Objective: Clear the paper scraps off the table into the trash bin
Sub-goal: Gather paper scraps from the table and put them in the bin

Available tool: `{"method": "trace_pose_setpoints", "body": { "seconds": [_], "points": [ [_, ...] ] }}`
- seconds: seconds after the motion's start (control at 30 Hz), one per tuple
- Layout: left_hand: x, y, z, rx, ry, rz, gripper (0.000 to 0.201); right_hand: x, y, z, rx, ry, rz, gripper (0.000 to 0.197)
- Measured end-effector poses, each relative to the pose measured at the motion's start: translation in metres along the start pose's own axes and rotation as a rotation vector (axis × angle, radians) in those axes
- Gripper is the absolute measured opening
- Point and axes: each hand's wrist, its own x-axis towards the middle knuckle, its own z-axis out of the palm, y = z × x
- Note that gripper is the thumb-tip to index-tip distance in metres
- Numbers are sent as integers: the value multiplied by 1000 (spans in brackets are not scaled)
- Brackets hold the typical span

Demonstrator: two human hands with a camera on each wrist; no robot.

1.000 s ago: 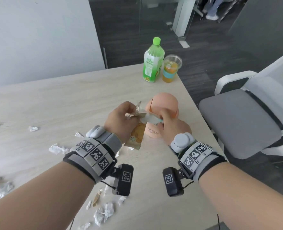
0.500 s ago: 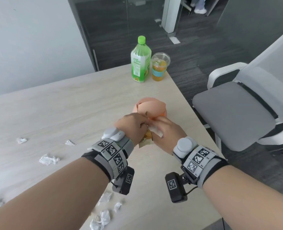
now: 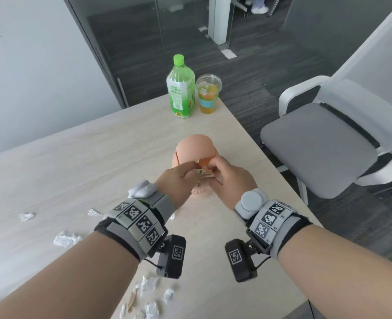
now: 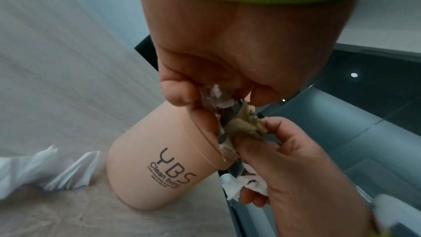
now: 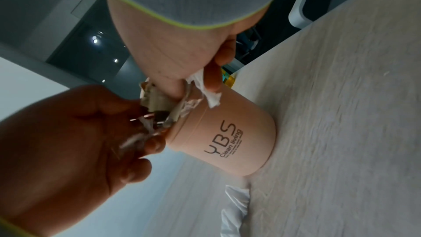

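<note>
Head view, bin: the peach trash bin (image 3: 193, 155) stands on the counter (image 3: 75, 171); everything below is placed from it.
Head view, my grips: my left hand (image 3: 178, 180) and my right hand (image 3: 230, 178) meet at the bin's near rim, both pinching one crumpled wad of scraps (image 3: 201, 172) right at the mouth.
Head view, lid: the domed lid (image 3: 195, 146) looks tipped toward the bin's far side (I can't see how wide the gap is).
Head view, what's left: loose paper scraps (image 3: 66, 239) lie well to the left of the bin and nearer me, with more (image 3: 149, 284) close to the counter's near edge; a green bottle (image 3: 180, 88) and a drink cup (image 3: 208, 94) stand beyond the bin.
Left wrist view, grip: my left fingers (image 4: 176, 93) curl round white and tan paper over the bin (image 4: 159, 165) rim, touching the right hand's bundle.
Right wrist view, grip: my right fingers (image 5: 213, 77) clamp a white scrap (image 5: 210, 96) that dangles outside the bin (image 5: 227, 140) wall.
How to do it well: I should push the wad fully past the rim before loosening either grip, tuck that dangling tail in first, and press straight down, since the bin looks light enough to tip.
</note>
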Motion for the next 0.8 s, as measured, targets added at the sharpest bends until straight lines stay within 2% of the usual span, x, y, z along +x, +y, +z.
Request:
{"method": "trace_pose_setpoints", "body": {
  "seconds": [0.07,0.13,0.23,0.33,0.4,0.5,0.6,0.63,0.73,0.8],
  "points": [
    [-4,-3,-1,15,6,35,42,5,-4,0,-36,-2,55,25],
    [-3,-10,-1,50,71,77,51,10,-10,1,-74,-31,89,18],
    [0,-19,0,15,185,116,41,16,-16,3,-135,-121,84,7],
    [5,-23,-1,149,237,187,27,15,-21,5,-235,-262,87,30],
    [8,-23,-3,290,249,241,25,12,-22,6,-221,-282,50,23],
    [13,-18,-3,539,164,233,21,4,-15,4,-36,-207,-41,15],
    [19,-15,4,773,20,144,36,-2,-3,5,83,-34,-143,17],
    [20,-14,8,825,-34,121,35,-4,0,6,98,17,-171,19],
    [18,-14,18,868,-147,91,28,-5,3,7,108,148,-188,23],
    [18,-17,21,836,-115,152,34,-3,1,5,131,185,-159,23]
  ]
}}
